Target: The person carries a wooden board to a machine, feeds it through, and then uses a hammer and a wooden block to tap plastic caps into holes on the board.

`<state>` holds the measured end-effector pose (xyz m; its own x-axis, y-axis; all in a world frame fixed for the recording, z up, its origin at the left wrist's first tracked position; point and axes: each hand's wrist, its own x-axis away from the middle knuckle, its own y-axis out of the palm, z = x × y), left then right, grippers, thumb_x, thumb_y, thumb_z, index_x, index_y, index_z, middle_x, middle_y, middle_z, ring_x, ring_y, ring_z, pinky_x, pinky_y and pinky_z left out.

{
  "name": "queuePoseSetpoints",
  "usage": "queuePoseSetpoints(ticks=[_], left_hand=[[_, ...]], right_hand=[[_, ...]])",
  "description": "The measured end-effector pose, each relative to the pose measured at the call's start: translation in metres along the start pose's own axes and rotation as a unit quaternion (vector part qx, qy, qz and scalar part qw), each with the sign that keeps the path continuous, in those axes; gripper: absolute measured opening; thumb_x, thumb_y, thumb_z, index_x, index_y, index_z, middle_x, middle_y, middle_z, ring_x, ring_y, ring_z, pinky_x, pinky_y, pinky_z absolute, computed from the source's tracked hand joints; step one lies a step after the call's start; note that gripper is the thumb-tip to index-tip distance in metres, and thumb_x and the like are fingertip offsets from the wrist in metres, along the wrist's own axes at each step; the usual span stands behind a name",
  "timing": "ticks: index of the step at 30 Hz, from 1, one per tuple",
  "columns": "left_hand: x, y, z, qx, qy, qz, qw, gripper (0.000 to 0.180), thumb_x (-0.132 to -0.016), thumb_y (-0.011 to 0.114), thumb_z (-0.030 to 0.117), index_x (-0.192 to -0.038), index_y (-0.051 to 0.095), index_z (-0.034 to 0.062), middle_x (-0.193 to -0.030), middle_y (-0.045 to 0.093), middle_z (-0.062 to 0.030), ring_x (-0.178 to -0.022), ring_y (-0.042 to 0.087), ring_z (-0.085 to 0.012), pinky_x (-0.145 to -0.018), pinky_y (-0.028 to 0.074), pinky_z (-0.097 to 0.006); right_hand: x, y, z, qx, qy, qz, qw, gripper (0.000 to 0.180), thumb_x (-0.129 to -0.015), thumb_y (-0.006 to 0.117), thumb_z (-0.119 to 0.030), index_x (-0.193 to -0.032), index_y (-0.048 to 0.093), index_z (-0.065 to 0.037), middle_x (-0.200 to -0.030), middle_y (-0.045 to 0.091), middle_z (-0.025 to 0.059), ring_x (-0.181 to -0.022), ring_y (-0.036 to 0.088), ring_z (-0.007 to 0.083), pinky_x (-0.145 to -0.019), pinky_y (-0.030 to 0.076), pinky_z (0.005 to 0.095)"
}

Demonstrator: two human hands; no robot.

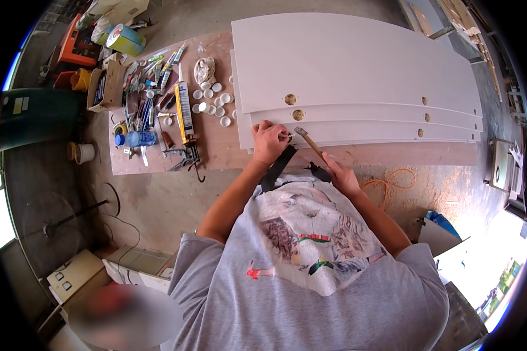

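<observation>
My right hand [341, 175] is wrapped round the wooden handle of a hammer [311, 143]. The hammer's metal head is up by the panel edge, close to my left hand. My left hand [269, 142] rests at the near left corner of the stacked white panels [357, 64], its fingers pinched together. Something small and pale sticks out at its fingertips, too small to name. The panels overlap in steps, and round holes [298, 115] with rough brown bottoms are cut along their near edges.
A caulking gun [184, 114], round white caps [219, 111], a crumpled cloth [205, 71], a blue-capped bottle [139, 138] and several tubes and tools crowd the left of the worktable [216, 158]. An orange cord [392, 184] lies on the floor at right. A standing fan [76, 219] is at left.
</observation>
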<state>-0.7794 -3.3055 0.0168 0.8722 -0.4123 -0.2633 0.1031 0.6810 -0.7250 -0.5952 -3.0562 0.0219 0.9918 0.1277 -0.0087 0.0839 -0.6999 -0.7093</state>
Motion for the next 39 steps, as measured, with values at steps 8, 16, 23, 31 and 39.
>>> queuePoseSetpoints(ticks=[8, 16, 23, 31, 39], left_hand=[[0.000, 0.001, -0.007, 0.014, 0.002, 0.018, 1.000, 0.020, -0.068, 0.081, 0.011, -0.084, 0.069, 0.0160, -0.080, 0.072, 0.0063, -0.095, 0.060, -0.0219, -0.093, 0.037, -0.043], [0.013, -0.023, -0.020, 0.015, -0.031, 0.020, 0.999, 0.018, -0.073, 0.077, 0.006, -0.087, 0.069, 0.0127, -0.083, 0.073, 0.0017, -0.095, 0.062, -0.0260, -0.091, 0.044, -0.042], [0.015, -0.022, -0.022, 0.025, -0.023, 0.037, 0.999, 0.018, -0.073, 0.075, 0.005, -0.089, 0.069, 0.0107, -0.084, 0.072, -0.0022, -0.097, 0.062, -0.0297, -0.089, 0.048, -0.044], [0.014, -0.024, -0.023, 0.040, -0.030, 0.019, 0.999, 0.019, -0.071, 0.075, 0.003, -0.087, 0.067, 0.0098, -0.084, 0.071, -0.0025, -0.095, 0.061, -0.0298, -0.088, 0.049, -0.043], [0.014, -0.026, -0.023, 0.042, -0.043, 0.003, 0.998, 0.018, -0.070, 0.075, 0.004, -0.085, 0.066, 0.0115, -0.082, 0.070, -0.0005, -0.096, 0.060, -0.0276, -0.090, 0.046, -0.042]], right_hand=[[-0.003, -0.003, -0.004, 0.020, 0.026, -0.047, 0.998, 0.061, -0.102, 0.056, -0.016, -0.159, 0.037, -0.025, -0.093, 0.066, 0.0214, -0.080, 0.065, 0.0454, -0.070, 0.054, 0.0529], [-0.003, -0.003, -0.002, 0.025, -0.010, -0.014, 1.000, 0.063, -0.101, 0.057, -0.016, -0.160, 0.034, -0.025, -0.089, 0.064, 0.0192, -0.076, 0.065, 0.0428, -0.067, 0.054, 0.0514], [-0.002, -0.002, 0.005, 0.074, 0.011, -0.079, 0.994, 0.064, -0.102, 0.055, -0.014, -0.161, 0.032, -0.025, -0.092, 0.065, 0.0188, -0.077, 0.066, 0.0425, -0.069, 0.055, 0.0522], [0.000, 0.005, 0.009, 0.051, 0.028, -0.088, 0.994, 0.067, -0.102, 0.055, -0.014, -0.162, 0.029, -0.027, -0.092, 0.067, 0.0203, -0.079, 0.065, 0.0445, -0.070, 0.054, 0.0533], [-0.030, 0.009, -0.008, 0.025, -0.039, -0.066, 0.997, 0.071, -0.100, 0.062, -0.014, -0.162, 0.031, -0.028, -0.083, 0.067, 0.0176, -0.077, 0.067, 0.0390, -0.068, 0.054, 0.0496]])
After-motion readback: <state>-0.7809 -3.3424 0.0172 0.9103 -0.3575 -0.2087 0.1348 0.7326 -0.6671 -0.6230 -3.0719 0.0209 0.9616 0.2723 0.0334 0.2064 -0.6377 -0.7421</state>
